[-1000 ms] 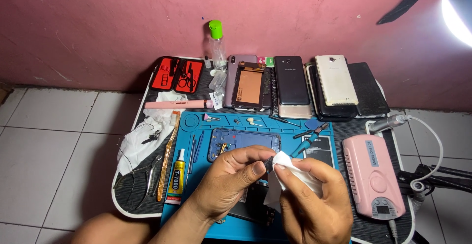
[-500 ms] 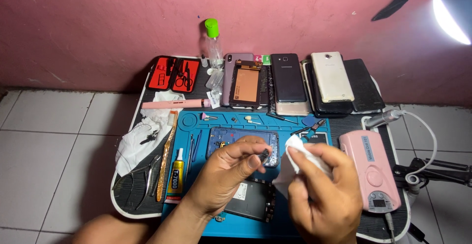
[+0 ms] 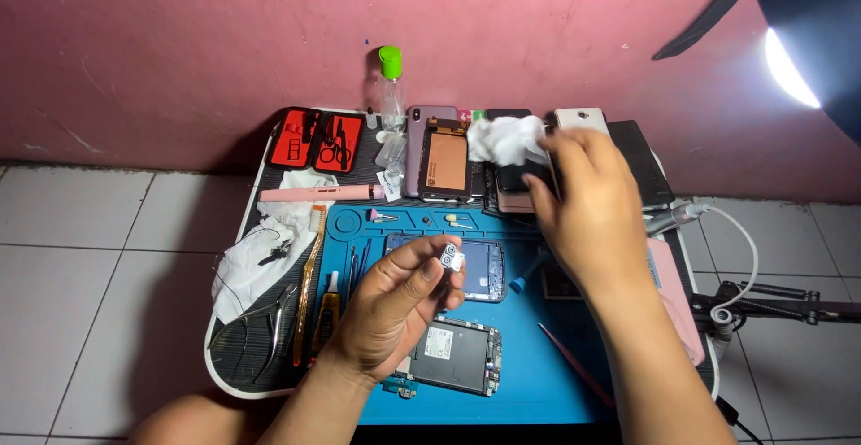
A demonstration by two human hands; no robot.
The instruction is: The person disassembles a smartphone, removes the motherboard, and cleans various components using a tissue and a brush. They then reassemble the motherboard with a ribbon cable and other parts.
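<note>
My left hand (image 3: 395,306) pinches a small silver phone camera part (image 3: 451,257) between thumb and fingers, above the blue repair mat (image 3: 529,373). My right hand (image 3: 587,207) reaches toward the back of the table and holds a crumpled white tissue (image 3: 504,138) over the row of phones. A dark phone frame (image 3: 484,270) lies on the mat just beyond my left fingers. A phone circuit board (image 3: 453,355) lies under my left wrist.
Several phones (image 3: 446,158) line the back edge by the pink wall. A clear bottle with a green cap (image 3: 391,86), a red tool case (image 3: 318,140), a pink pen tool (image 3: 314,194), a white cloth (image 3: 256,257), a glue tube (image 3: 327,306), pliers and tweezers (image 3: 574,364) lie around.
My right hand has lifted away from the left hand and carried the tissue to the back of the table. My left hand stays over the mat with the small part.
</note>
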